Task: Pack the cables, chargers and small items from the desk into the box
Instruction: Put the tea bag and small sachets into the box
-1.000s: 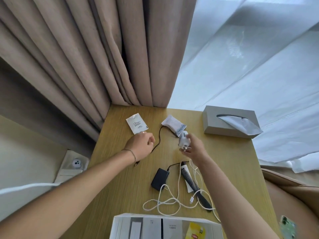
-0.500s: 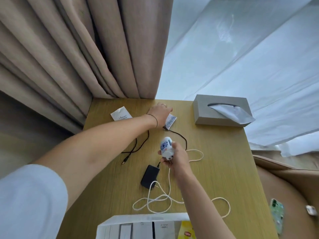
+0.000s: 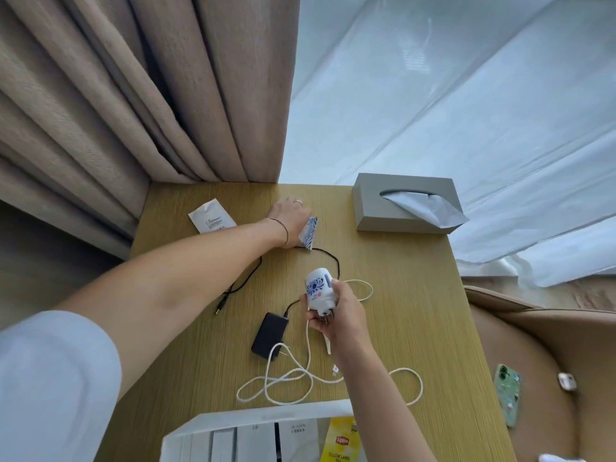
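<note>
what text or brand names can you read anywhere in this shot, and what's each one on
"Lipton" and "YELLOW LABEL": on the yellow tea packet in the box.
White sachet at the desk's far left: printed lines, too small to read.
White cards in the box: small print, too blurred to read.
Blue-patterned charger in the right hand: a red mark, unreadable.

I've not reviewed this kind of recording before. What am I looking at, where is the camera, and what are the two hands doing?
There is no machine: a head-worn camera looks down at a person's bare hands over a wooden desk. The right hand has a grip on a white plug-in charger with a blue pattern, prongs showing. The left hand reaches far across onto a blue-and-white packet. On the desk lie a black adapter, a black cable, a loose white cable, a white sachet and a grey tissue box. The white box sits at the near edge.
</note>
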The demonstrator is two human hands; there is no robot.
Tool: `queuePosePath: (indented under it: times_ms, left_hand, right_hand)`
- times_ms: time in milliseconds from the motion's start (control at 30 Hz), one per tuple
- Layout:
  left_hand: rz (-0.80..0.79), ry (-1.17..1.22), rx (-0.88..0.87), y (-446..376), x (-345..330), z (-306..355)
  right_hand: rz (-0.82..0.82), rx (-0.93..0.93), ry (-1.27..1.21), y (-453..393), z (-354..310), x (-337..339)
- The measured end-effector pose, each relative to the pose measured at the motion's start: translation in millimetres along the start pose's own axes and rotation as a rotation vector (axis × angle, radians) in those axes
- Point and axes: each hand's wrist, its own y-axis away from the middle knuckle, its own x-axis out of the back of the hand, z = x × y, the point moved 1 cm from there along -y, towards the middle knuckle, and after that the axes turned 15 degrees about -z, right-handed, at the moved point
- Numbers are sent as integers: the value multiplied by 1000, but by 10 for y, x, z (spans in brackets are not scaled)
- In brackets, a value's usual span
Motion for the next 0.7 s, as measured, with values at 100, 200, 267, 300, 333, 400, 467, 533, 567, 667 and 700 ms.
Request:
queuePosePath:
  times_ms: [100, 200, 267, 300, 333, 400, 467, 533, 567, 667, 700]
  left_hand:
    - [135, 129, -41, 162, 81, 33]
    - [264, 299, -67, 407, 193, 112]
    - [307, 478, -79, 640, 265, 149]
    - [314, 578, -79, 771, 303, 167]
    - [323, 673, -76, 903, 338, 187]
    - [377, 841, -66, 1176, 385, 224]
    - [452, 975, -34, 1470, 409, 250]
    - [496, 1086, 20, 1769, 401, 265]
    - [506, 1143, 45, 1923, 379, 272]
    - [523, 1323, 39, 2379, 273, 339]
    - [525, 1365, 31, 2503, 228, 367]
  right_hand:
    - [-63, -20, -50, 134, -3, -10]
    - [-119, -29, -79, 267, -1, -29]
    - [-153, -16, -12, 349, -7, -40]
    - [-174, -2, 47, 395, -10, -46]
    - [-199, 18, 111, 438, -15, -47]
    - [-250, 67, 238, 522, -15, -42]
    - [-296, 98, 308, 612, 4, -35]
    - [-321, 82, 300, 699, 69, -22]
    - [-312, 53, 295, 744, 112, -15]
    - [-251, -25, 390, 909, 253, 8]
    - [-259, -29, 434, 957, 301, 18]
